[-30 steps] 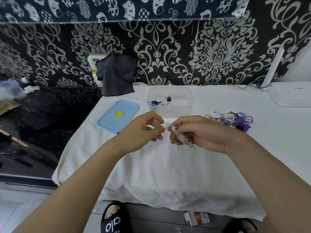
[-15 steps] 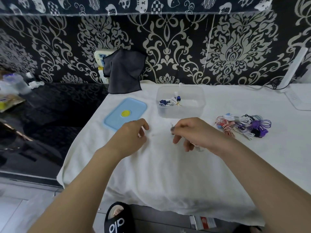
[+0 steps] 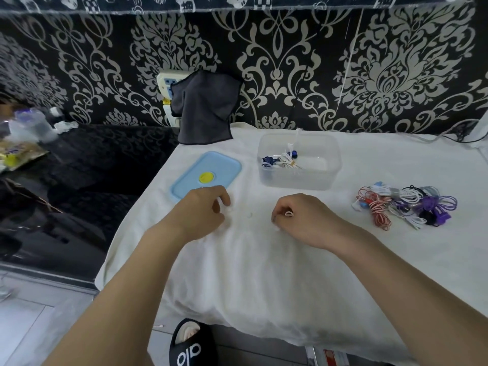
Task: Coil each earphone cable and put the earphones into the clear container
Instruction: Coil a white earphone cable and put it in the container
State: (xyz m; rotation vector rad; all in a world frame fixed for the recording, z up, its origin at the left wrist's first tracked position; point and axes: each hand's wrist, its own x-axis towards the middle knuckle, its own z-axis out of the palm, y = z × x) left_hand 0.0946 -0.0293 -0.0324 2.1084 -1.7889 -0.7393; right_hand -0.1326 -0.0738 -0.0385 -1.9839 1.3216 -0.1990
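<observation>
Within a second the hands had parted and dropped before the clear plastic container (image 3: 299, 180), the right hand (image 3: 303, 220) curled round the coiled white earphone cable (image 3: 289, 213), the left hand (image 3: 203, 207) loosely curled, empty, so boxing seemed next

Soft, even light falls on the white cloth-covered table (image 3: 264, 273), bright enough that its folds nearly wash out between the left hand (image 3: 203, 210) and right hand (image 3: 303, 217). Shadows under both hands are faint and short. Far left of the left hand, the glossy black patterned surface (image 3: 87, 165) stays dim with dull reflections. The wide lens bows the black-and-cream damask wallpaper (image 3: 290, 62) beyond the hands, and the outer edges are blurred.
</observation>
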